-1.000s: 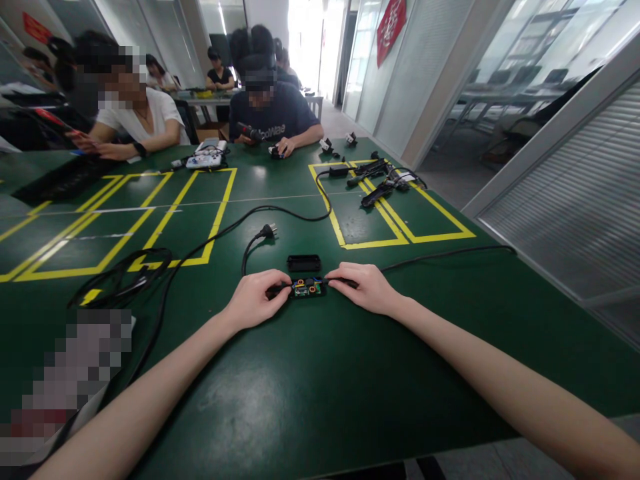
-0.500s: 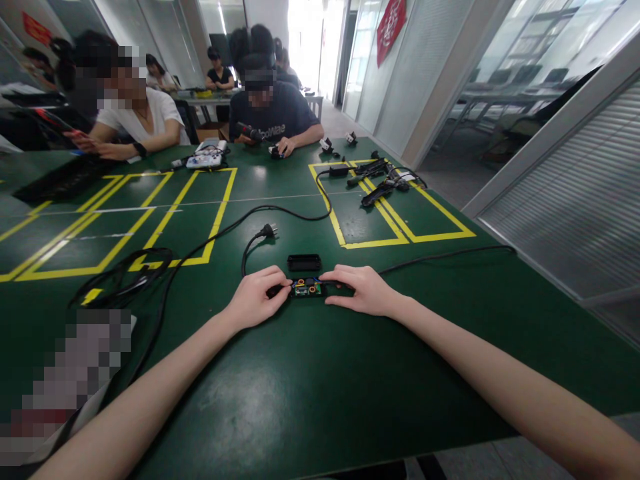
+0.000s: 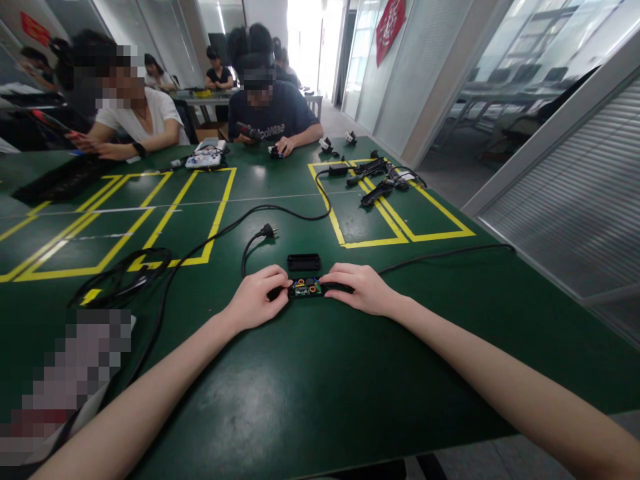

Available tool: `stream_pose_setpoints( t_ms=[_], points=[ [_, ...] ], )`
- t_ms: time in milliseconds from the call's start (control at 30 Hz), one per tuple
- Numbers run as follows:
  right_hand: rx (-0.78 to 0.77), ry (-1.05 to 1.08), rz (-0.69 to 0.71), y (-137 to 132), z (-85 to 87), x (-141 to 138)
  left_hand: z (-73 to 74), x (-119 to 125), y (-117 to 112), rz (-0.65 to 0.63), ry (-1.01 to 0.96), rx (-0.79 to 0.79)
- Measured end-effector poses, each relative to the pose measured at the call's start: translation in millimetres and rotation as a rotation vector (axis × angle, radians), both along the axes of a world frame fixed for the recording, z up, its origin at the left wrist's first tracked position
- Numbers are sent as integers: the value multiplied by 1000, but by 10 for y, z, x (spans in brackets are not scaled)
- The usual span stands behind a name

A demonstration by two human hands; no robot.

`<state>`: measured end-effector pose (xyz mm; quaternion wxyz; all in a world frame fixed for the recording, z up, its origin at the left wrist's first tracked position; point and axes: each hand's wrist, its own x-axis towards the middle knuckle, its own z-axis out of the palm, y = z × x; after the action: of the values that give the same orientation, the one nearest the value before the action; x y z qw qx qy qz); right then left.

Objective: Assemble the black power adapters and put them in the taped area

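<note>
Your left hand (image 3: 257, 297) pinches the plug cord (image 3: 245, 257) at the open circuit-board case (image 3: 307, 291); right hand (image 3: 367, 288) grips the black cable (image 3: 445, 255) opposite. Case sits in from counter's (image 3: 320, 387) near edge.

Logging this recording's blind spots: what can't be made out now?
All in the head view:
Plug cord: a stretch hidden behind the left hand.
Right-side cable: a stretch behind the right hand; far end past the edge of the table.
Circuit board: markings, too small to read.
Lower-left item: identity, pixelated and cut off by the left edge.
</note>
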<state>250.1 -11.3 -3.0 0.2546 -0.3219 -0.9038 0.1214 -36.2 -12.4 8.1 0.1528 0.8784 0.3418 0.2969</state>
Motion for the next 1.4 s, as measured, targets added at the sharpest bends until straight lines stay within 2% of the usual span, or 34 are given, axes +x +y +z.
stream_pose_setpoints(
  t_ms=[300, 500, 633, 867, 1000, 1133, 1267, 1400],
  points=[
    [-15, 109, 63, 74, -50, 16, -3, -12, 0, -28, 74, 75],
    [3, 100, 41, 81, -51, 4, 18, -39, 25, -60, 278, 277],
    [40, 82, -1, 98, -63, -21, 13, -34, 35, -19, 333, 355],
    [108, 19, -43, 75, -32, -57, -25, -13, 20, 93, 286, 292],
    [137, 9, -165, 55, -58, -94, -45, -21, 24, 141, 231, 186],
    [101, -111, -233, 56, -96, -137, -81, -32, 54, 144, 286, 134],
    [80, -113, -219, 52, -84, -150, -114, -40, 75, 118, 271, 131],
    [24, 31, -166, 57, -55, -132, -127, -42, 73, 99, 222, 169]
  ],
)
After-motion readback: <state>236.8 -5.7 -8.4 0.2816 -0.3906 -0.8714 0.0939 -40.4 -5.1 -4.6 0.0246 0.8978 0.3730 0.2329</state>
